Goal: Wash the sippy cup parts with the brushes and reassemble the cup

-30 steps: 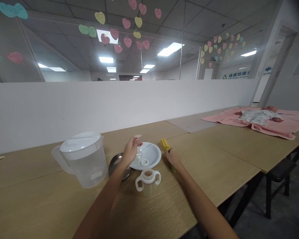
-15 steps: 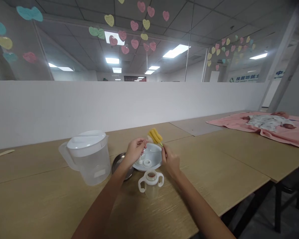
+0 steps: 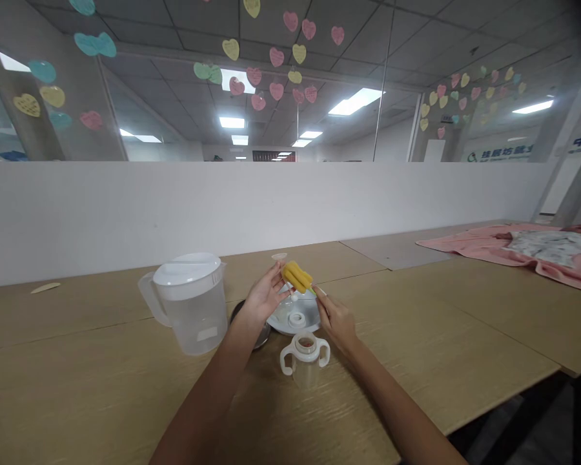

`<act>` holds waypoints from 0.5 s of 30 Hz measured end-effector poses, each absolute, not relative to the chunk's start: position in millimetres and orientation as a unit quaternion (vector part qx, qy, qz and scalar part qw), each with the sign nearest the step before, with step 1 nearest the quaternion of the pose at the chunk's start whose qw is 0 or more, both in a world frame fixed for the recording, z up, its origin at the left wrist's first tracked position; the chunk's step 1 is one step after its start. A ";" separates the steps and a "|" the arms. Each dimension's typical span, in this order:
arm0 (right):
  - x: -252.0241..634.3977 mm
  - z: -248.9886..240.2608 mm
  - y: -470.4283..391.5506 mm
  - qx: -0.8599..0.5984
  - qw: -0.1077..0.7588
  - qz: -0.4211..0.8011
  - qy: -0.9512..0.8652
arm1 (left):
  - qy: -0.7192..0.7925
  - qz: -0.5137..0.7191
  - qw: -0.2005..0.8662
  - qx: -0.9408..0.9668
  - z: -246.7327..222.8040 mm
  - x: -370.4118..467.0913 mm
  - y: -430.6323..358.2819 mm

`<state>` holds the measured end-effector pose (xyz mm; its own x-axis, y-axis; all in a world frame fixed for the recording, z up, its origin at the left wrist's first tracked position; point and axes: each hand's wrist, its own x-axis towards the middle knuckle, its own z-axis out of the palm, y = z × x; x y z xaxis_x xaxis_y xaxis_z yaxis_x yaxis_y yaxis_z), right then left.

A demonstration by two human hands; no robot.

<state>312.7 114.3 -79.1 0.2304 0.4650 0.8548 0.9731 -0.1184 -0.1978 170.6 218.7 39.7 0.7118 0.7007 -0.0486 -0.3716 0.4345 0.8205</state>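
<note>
Pale wood makes up the tabletop (image 3: 440, 349), whose far edge runs along a white wall. Toward the right end of that edge, a pink blanket (image 3: 458, 243) lies spread under some patterned clothing (image 3: 545, 247). Left of the hands stands a clear pitcher (image 3: 201, 320) with a white lid, nearer the far edge than the near one. Ahead of the person sits a pale bowl (image 3: 311, 313), and just left of it, partly behind the left forearm, a dark metal dish (image 3: 264, 338). On the near-edge side of the bowl, a two-handled bottle (image 3: 306, 361) stands upright and uncapped.

Above the bowl, the right hand (image 3: 337, 321) has its grip closed round the handle of a yellow sponge brush (image 3: 297, 277). The brush's long axis slants up and leftward from that grip, so its head lies right at the fingers of the left hand (image 3: 265, 295); whether they touch, I cannot tell. The left grip is loosely curled about a translucent piece (image 3: 279, 256), its rim showing above the fingertips and its stem partly hidden by sponge. Inside the bowl rests a white ring (image 3: 297, 320).
</note>
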 end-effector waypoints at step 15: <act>317.2 -76.1 105.3 -0.629 0.435 -0.330 -0.553 | 0.230 0.436 0.731 0.472 38.5 173.8 212.4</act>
<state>317.2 105.3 -76.1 0.1709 0.4089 0.8964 0.9830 -0.0094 -0.1831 173.8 212.4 38.5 0.5144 0.8543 0.0747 -0.4189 0.1743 0.8912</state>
